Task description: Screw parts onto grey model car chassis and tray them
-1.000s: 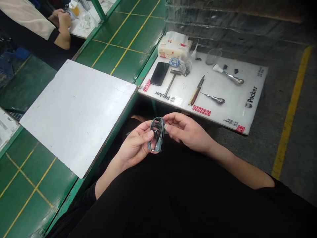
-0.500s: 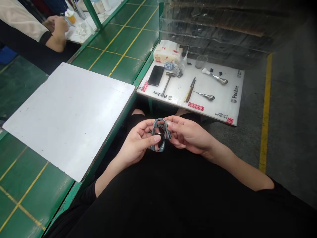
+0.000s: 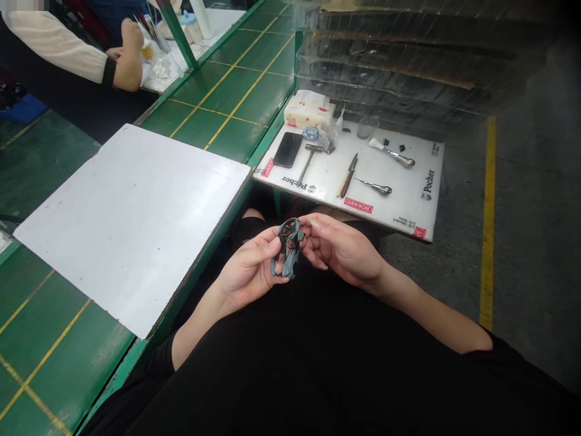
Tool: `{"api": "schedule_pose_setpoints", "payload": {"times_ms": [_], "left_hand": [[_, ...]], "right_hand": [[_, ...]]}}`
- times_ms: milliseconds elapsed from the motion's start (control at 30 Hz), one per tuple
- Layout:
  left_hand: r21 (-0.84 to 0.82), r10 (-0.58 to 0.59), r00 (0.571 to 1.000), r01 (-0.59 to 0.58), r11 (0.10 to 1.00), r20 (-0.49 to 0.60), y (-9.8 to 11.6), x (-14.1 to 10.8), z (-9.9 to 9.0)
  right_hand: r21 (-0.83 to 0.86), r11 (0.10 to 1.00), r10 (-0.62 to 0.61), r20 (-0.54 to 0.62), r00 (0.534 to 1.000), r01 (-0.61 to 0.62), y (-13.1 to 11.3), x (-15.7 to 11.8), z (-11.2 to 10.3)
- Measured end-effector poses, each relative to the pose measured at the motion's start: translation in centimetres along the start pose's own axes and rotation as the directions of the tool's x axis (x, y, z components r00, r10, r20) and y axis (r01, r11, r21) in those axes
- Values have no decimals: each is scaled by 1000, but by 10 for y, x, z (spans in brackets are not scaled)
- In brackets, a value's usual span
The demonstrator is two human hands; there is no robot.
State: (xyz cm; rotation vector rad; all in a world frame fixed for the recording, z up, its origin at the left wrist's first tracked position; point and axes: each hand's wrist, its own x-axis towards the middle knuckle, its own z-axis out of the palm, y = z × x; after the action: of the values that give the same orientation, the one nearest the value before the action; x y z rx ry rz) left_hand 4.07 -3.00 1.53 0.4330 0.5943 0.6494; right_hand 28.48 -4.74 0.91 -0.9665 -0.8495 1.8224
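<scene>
A small blue-grey model car body [image 3: 287,264] with open gaps and dark parts sits between my hands, above my lap. My left hand [image 3: 249,261] grips its left side, thumb on top and fingers underneath. On the far right edge, my right hand [image 3: 347,245] has its thumb and curled fingers closed about the body; the exact contact is partly hidden.
A side board ahead carries a phone [image 3: 287,149], hammer [image 3: 308,163], knife [image 3: 348,174], pointed metal-handled tool [image 3: 374,186], brush [image 3: 393,152], clear cup [image 3: 367,127] and tissue pack [image 3: 308,110]. A white board [image 3: 136,224] lies left. Another person's arm [image 3: 127,66] is at upper left.
The car body has turned in my hands, now showing a longer, slanted side. My left thumb has shifted to its upper left edge. The whole view has tilted slightly.
</scene>
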Motion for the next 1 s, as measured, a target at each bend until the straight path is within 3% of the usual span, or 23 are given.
{"api": "schedule_pose_setpoints", "payload": {"times_ms": [267, 500, 633, 733, 800, 867, 933, 1000], "left_hand": [[-63, -51, 998, 49, 997, -34, 11, 25, -2], [-25, -108, 994, 108, 994, 1, 22, 58, 2], [147, 28, 999, -32, 989, 27, 25, 71, 8], [314, 147, 985, -167, 935, 86, 30, 72, 11], [502, 234, 965, -259, 825, 115, 36, 70, 11], [694, 342, 917, -382, 611, 205, 42, 69, 8], [749, 415, 816, -554, 363, 403, 47, 70, 3], [697, 406, 702, -692, 192, 585, 50, 72, -1]], "right_hand": [[59, 994, 90, 74, 993, -94, -4, 18, -9], [23, 999, 40, 16, 999, -40, -18, 32, -28], [-34, 998, 54, 39, 998, -53, -26, 31, -41], [-144, 990, 25, 100, 995, -11, -39, 26, -46], [-248, 964, -67, 113, 991, 93, -47, 24, -48], [-349, 911, -179, 149, 972, 221, -52, 24, -51], [-403, 838, -295, 231, 927, 367, -54, 24, -53], [-424, 751, -406, 310, 860, 507, -54, 23, -54]]}}
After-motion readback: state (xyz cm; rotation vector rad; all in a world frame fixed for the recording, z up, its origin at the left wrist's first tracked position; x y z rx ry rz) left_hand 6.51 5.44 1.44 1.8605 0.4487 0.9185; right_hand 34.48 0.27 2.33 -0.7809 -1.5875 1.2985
